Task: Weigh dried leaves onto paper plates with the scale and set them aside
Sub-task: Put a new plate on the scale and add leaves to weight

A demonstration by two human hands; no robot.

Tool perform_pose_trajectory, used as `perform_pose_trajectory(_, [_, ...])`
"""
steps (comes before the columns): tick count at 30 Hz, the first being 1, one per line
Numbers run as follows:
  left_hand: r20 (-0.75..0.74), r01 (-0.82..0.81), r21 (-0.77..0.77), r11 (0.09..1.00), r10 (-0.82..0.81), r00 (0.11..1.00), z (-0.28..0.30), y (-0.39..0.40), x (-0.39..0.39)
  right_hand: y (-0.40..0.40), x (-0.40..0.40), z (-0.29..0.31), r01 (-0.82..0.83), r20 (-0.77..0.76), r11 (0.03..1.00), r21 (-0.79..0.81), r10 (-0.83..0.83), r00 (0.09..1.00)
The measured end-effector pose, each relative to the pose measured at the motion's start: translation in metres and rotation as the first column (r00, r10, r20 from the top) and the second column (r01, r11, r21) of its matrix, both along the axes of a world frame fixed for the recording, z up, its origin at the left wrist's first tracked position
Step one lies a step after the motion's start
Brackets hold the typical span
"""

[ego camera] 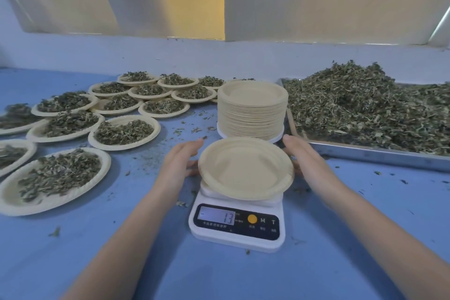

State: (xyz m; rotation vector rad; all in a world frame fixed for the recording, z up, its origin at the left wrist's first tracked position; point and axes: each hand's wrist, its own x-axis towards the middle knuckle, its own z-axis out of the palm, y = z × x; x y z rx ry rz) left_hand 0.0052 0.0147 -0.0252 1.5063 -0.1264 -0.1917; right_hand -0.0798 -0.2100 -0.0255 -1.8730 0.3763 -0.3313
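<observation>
Filled plates (14, 119) and tray (365, 153) cut by frame edges.

1 scale (237, 221), 1 tray (365, 153), 1 plate stack (252, 109), 2 hands (180, 161).

Empty paper plate (245, 168) sits tilted over the white scale (237, 224); display reads 13 with a minus mark. Left hand (180, 162) and right hand (305, 159) flank its rim, fingers extended. Stack of plates (252, 111) directly behind. Metal tray (379, 154) of dried leaves (370, 107) at right. Filled plates (97, 119) spread at left on blue table (151, 263)
</observation>
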Motion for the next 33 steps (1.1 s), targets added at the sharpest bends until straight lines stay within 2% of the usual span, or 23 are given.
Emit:
perform_pose_trajectory(11, [0.047,-0.020,0.001,1.000,0.020,0.999,-0.005,0.002,0.003,0.004,-0.001,-0.005,-0.006,0.018,0.999,-0.032,0.006,1.000])
perform_pose_trajectory(17, [0.199,-0.027,0.190,0.981,-0.012,0.980,-0.008,0.001,-0.002,-0.001,-0.004,-0.002,-0.117,0.001,0.992,-0.040,0.117,0.993])
perform_pose_trajectory(19, [0.379,-0.123,0.312,0.942,-0.005,0.925,-0.005,0.002,-0.005,-0.003,-0.007,0.005,-0.176,-0.033,0.984,-0.036,0.175,0.984])
perform_pose_trajectory(21, [0.584,-0.238,0.413,0.879,-0.055,0.810,0.005,-0.002,-0.011,-0.004,-0.009,0.011,-0.198,-0.011,0.980,-0.019,0.198,0.980])
perform_pose_trajectory(24, [0.730,-0.254,0.529,0.810,-0.282,0.622,0.035,-0.033,-0.018,-0.008,-0.011,0.024,-0.223,0.072,0.975,-0.017,0.224,0.972])
perform_pose_trajectory(27, [0.645,-0.141,0.697,0.703,-0.530,0.550,0.059,-0.088,-0.017,-0.020,-0.012,0.044,-0.226,0.085,0.970,-0.093,0.234,0.968])
perform_pose_trajectory(30, [0.503,0.037,0.778,0.628,-0.655,0.564,0.070,-0.149,-0.011,-0.056,-0.008,0.053,-0.105,-0.013,0.955,-0.278,0.106,0.994])
perform_pose_trajectory(33, [0.365,0.141,0.831,0.538,-0.719,0.592,0.072,-0.208,-0.002,-0.101,-0.002,0.057,-0.015,-0.077,0.888,-0.460,-0.023,0.997])
